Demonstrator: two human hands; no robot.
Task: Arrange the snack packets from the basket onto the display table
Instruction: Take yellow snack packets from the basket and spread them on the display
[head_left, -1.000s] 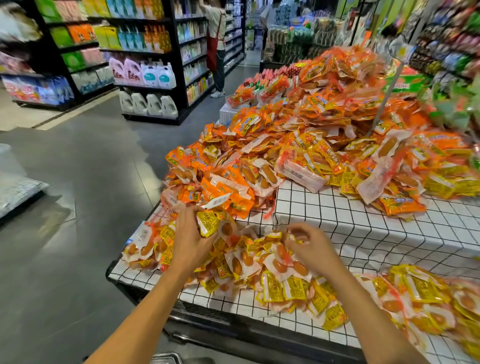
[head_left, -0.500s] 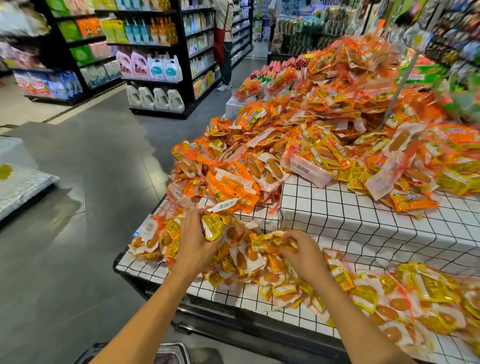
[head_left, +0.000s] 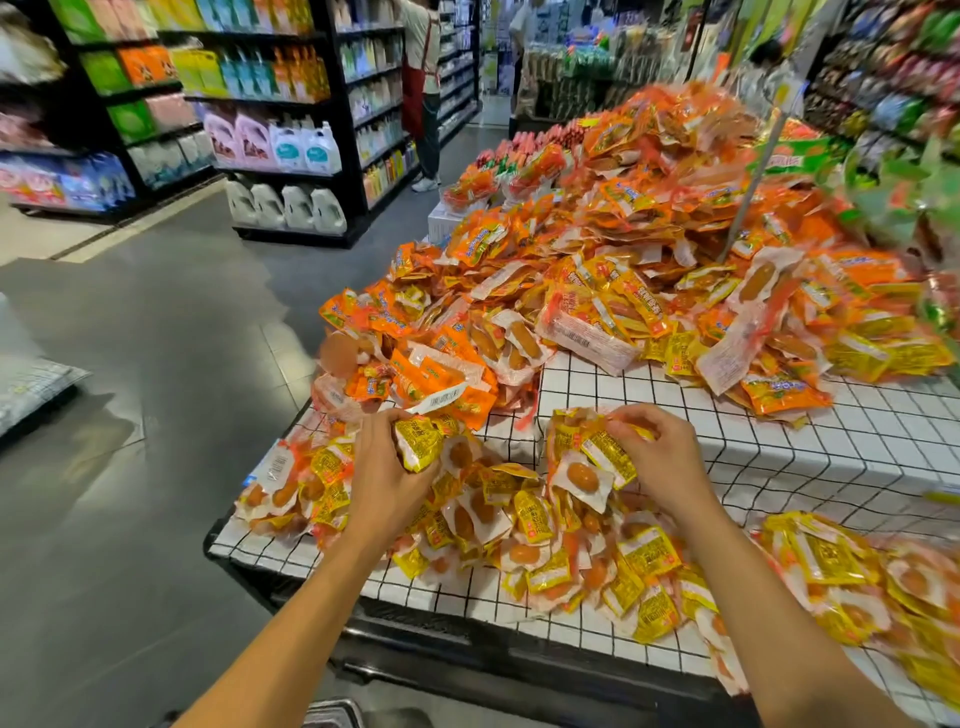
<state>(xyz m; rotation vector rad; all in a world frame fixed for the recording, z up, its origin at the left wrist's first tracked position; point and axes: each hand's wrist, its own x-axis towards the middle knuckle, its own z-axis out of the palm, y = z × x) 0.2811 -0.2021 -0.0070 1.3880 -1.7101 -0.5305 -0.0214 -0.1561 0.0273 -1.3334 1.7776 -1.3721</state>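
A display table with a white grid-patterned cover carries heaps of snack packets. A low pile of yellow packets lies along its near edge. My left hand grips a bunch of yellow packets at the pile's left. My right hand pinches another bunch of yellow packets, lifted a little above the pile. Behind them rises a large mound of orange packets. The rim of the basket shows at the bottom edge, between my forearms.
More yellow packets lie at the near right. A grey pole stands in the orange mound. Shelves of detergent bottles line the aisle on the left, and a person in a red apron stands beyond. Grey floor lies to the left.
My right hand has lifted a bunch of yellow packets off the pile and moved it to the right. My left hand has closed tighter on its packets. The camera has come closer.
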